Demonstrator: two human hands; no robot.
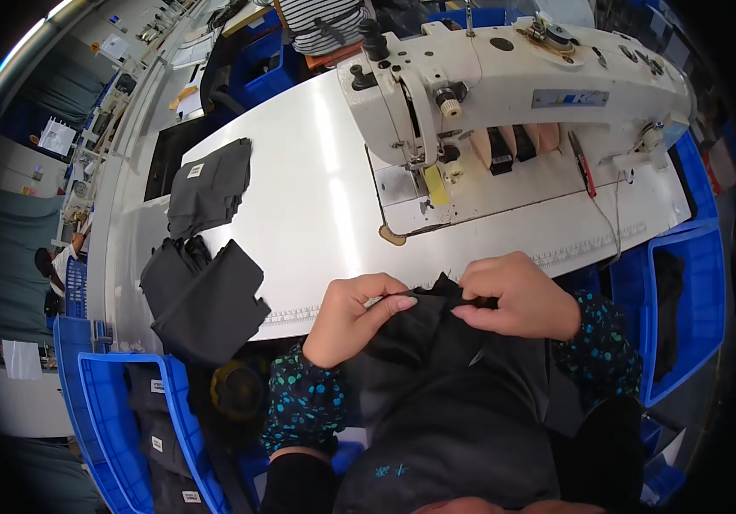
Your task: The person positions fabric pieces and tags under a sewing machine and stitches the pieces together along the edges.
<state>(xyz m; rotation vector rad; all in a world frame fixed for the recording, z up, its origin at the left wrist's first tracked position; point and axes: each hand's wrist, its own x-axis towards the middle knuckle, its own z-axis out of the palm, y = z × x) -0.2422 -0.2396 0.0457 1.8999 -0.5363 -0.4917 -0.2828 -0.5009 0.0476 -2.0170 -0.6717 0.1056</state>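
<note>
My left hand [353, 315] pinches the edge of a piece of black fabric [408, 330] between thumb and forefinger. On its other side, my right hand [515, 301] has closed on the same fabric, thumb and fingers gathering the edge. The fabric is held up just in front of the table's near edge, close to the black apron [462, 411], and where its lower part ends is hard to tell. A white sewing machine [488, 81] stands on the table beyond both hands, its needle area apart from the fabric.
Two piles of black fabric pieces [205, 295] lie at the left of the white table [299, 197]. Red-handled snips [586, 174] rest by the machine. Blue bins [175, 368] with dark fabric flank me. Beyond the table sits a person in a striped top [321, 26].
</note>
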